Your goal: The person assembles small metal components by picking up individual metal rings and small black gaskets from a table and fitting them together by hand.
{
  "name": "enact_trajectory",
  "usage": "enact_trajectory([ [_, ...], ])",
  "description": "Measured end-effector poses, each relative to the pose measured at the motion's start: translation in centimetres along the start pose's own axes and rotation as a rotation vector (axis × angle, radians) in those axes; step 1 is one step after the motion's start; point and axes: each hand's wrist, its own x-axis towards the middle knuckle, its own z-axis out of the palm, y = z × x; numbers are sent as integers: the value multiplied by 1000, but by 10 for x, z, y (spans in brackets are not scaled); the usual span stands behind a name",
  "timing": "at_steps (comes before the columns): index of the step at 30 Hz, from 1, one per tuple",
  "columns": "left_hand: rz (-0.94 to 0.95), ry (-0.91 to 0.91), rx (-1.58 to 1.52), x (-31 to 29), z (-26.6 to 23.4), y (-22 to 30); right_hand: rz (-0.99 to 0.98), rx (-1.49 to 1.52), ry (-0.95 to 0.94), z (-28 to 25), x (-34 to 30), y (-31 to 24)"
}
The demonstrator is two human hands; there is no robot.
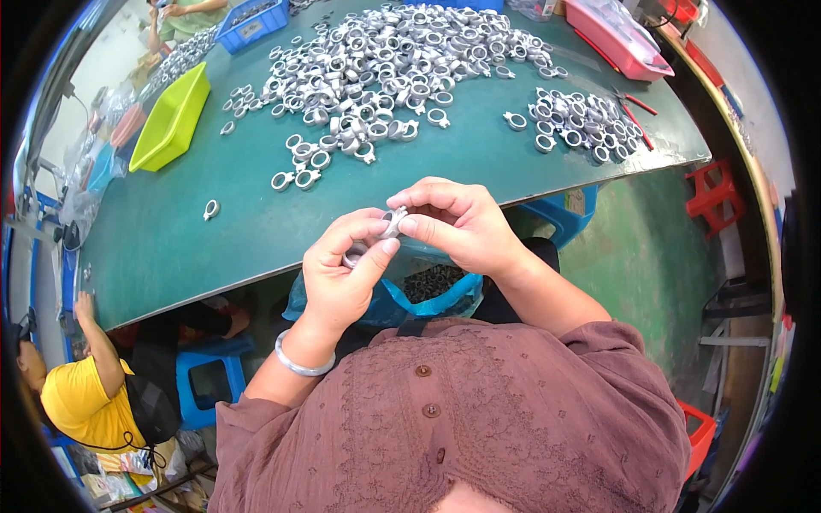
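Observation:
Between both hands, just over the table's near edge, is a grey metal ring [392, 224] with a small lug. My left hand [338, 269] pinches it by thumb and forefinger, and a second grey ring [354, 254] is tucked in the same hand's curled fingers. From the other side, the thumb and fingertips of my right hand [453, 224] close on the first ring. Beyond them a large heap of similar rings [368, 73] covers the middle of the green table [244, 227]. A smaller pile of rings [586, 124] lies to the right.
A blue plastic bag [457, 295] with dark small pieces hangs open below my hands. Red-handled pliers [637, 104] lie by the right pile. A yellow-green tray [171, 120], a blue bin [250, 26] and a pink bin [620, 38] stand around. A person in yellow [85, 389] sits at left.

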Motion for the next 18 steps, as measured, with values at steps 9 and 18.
enact_trajectory([
  [9,103,52,121,2,-3,3,75,43,-24,0,2,0],
  [18,-243,7,-233,1,-6,2,-162,-141,-67,1,7,3],
])
